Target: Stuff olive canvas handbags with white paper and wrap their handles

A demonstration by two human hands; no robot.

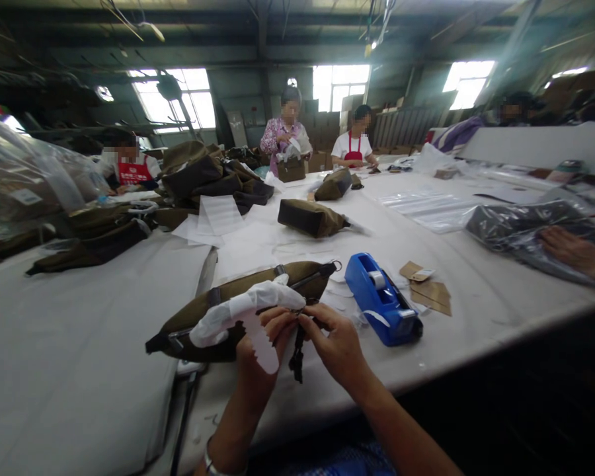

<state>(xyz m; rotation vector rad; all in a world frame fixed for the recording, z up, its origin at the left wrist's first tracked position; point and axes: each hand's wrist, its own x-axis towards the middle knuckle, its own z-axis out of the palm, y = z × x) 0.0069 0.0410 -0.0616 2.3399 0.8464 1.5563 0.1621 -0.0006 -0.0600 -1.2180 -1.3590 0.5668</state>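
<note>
Fingertips in tight, and here's the danger: the right hand [336, 338] pinches thumb against forefinger at the top of a dark strap [296, 362], while the left hand [252, 340], fingers curled, closes on the same spot. The piece between them is too small to make out, so one loose pinch could well drop it.

Look at the white wrap [265, 295], arched over the bag [248, 287], with a paper strip [261, 345] hanging across the left hand; a careless tug could catch that strip and tear it. The bag lies aslant by the tabletop's near edge, its ringed end close to the blue dispenser [377, 297]. Swing it right and it could knock that over, and the dispenser's cutting end, facing the near edge, might scratch a stray wrist.

Out across the white tabletop [486, 291], brown cards [432, 296] lie just beside the dispenser, light enough to be swept away by a sleeve. White sheets [221, 217] spread towards the left, beneath a heap of bags [203, 177] that looks ready to slide. Over at the right edge, a co-worker's hand [575, 254] presses on a plastic-wrapped bundle [510, 225].

And the room! Beyond the far edge, a person in a floral top [286, 140] stands, another in a red apron [353, 151] bends over work, and bright windows [341, 86] glare behind.
</note>
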